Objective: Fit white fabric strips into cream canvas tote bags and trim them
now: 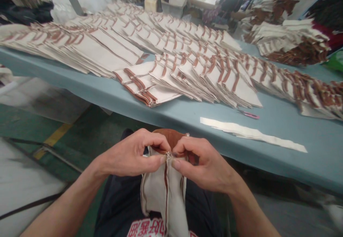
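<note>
Cream fabric with a brown lining makes up the cloth piece (175, 197), which hangs in front of the counter (184, 114), just off its near edge. Left hand (134, 154) and right hand (206, 162) each pinch its top, thumb nearly meeting forefinger, beside the central seam (166, 179); whether the right also hides something small, I cannot tell. Best to keep both pinches level and close to the join, match the edges, and tension lightly so nothing puckers. White strips (252, 133) lie on the counter.
</note>
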